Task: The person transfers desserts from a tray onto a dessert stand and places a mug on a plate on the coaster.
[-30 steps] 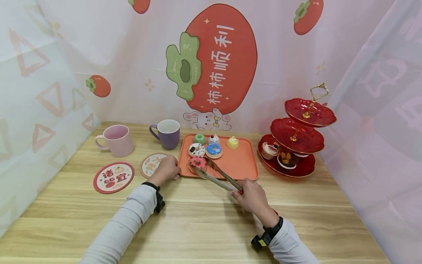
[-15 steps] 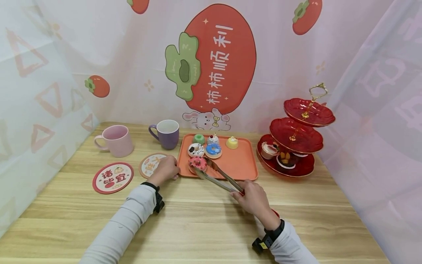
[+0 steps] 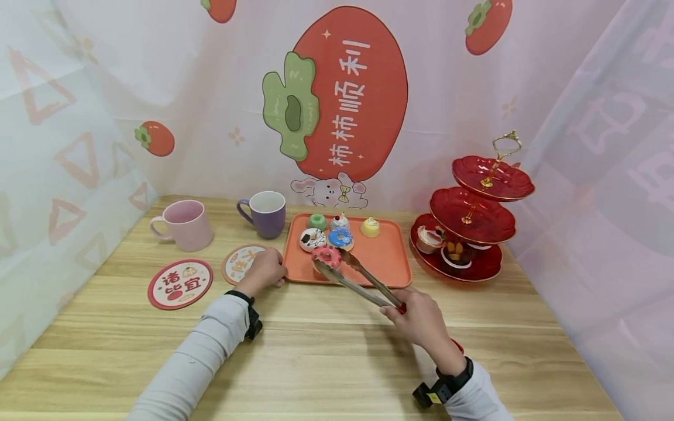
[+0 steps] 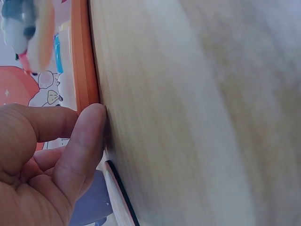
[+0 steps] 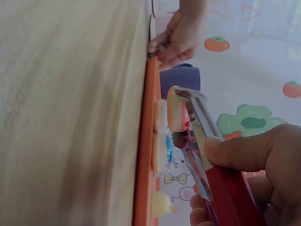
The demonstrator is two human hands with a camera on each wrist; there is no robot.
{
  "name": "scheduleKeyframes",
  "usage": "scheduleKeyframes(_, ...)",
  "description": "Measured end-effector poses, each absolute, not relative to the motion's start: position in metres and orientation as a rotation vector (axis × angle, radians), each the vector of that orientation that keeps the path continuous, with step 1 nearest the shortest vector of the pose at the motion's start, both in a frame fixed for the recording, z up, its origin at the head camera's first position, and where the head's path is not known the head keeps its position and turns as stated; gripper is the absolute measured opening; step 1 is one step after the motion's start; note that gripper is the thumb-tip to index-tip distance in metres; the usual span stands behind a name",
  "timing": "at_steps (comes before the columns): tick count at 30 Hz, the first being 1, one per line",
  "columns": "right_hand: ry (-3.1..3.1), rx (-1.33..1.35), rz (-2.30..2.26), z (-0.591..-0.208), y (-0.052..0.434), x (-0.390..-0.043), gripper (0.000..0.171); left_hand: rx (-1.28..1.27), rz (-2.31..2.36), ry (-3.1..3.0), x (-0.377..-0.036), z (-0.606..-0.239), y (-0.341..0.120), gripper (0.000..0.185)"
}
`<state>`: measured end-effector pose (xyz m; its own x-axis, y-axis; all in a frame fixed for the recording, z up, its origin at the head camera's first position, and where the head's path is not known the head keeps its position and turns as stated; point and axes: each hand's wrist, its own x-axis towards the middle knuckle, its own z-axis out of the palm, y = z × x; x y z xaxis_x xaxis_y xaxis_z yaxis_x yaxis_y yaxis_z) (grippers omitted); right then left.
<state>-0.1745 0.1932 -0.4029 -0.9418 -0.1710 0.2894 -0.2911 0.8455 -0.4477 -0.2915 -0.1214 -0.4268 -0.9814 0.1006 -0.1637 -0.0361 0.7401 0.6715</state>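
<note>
My right hand (image 3: 421, 318) grips metal tongs (image 3: 358, 288) by their red handle (image 5: 230, 197). Between the tong tips is a pink-iced donut (image 3: 327, 255) with dark red dots, raised off the orange tray (image 3: 381, 257) in the right wrist view (image 5: 175, 110). My left hand (image 3: 265, 272) pinches the tray's front left corner between thumb and index finger (image 4: 87, 136). On the tray behind the pink donut sit a white donut with dark drizzle (image 3: 313, 240), a blue donut (image 3: 340, 238), a green ring-shaped cake (image 3: 317, 221), a cherry-topped cupcake (image 3: 340, 221) and a yellow cake (image 3: 370, 227).
A red three-tier stand (image 3: 471, 215) at the right bears a cupcake (image 3: 429, 238) and a fruit-topped tart (image 3: 456, 256) on its bottom tier. Pink (image 3: 188, 227) and purple (image 3: 270, 217) mugs stand back left. Round coasters (image 3: 181, 285) lie before them, one partly behind my left hand.
The pink donut has risen and shifted right in the tongs, away from the tray's left side. My right hand has moved right with it; the left hand stays at the tray corner.
</note>
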Motion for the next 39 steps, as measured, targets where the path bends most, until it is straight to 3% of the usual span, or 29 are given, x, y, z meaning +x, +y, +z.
scheduleKeyframes(22, -2.683, 0.262, 0.717, -0.377, 0.234, -0.173, 0.019, 0.047, 1.073, 2.728, -0.293, -0.425, -0.121, 0.018)
scheduleKeyframes(39, -2.613, 0.102, 0.665, -0.358, 0.275, -0.174, 0.037, 0.053, 1.086, 2.738, -0.293, -0.427, -0.122, 0.017)
